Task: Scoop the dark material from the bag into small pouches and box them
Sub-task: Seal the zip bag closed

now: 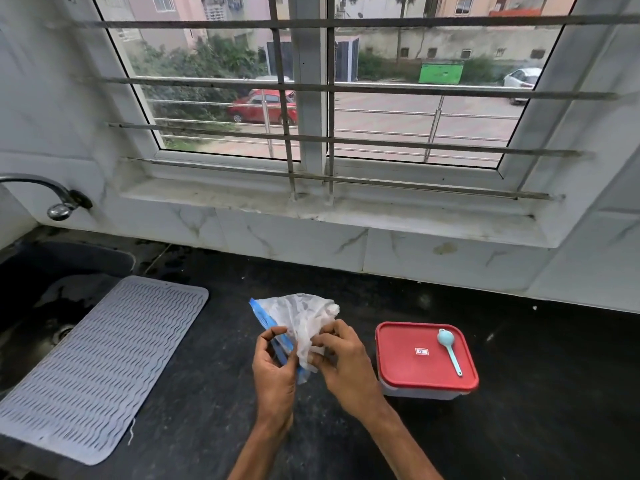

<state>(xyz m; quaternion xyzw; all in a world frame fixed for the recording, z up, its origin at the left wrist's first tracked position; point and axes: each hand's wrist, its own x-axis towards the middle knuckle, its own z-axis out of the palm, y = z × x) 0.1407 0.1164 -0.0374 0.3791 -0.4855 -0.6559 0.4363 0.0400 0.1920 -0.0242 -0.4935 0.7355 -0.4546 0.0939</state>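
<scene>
Bag (300,315) of clear plastic with a blue zip strip, held over the black counter (554,393) just left of the red-lidded box (415,368). Your left hand (273,367) pinches its blue edge between thumb and fingers; your right hand (343,363) pinches the crumpled white film. A pale blue spoon (450,351) lies on the box's lid. A grey ribbed mat (104,358) lies well left of the box.

Spoon (449,350) on box lid (408,362); bag (304,317) left.
</scene>
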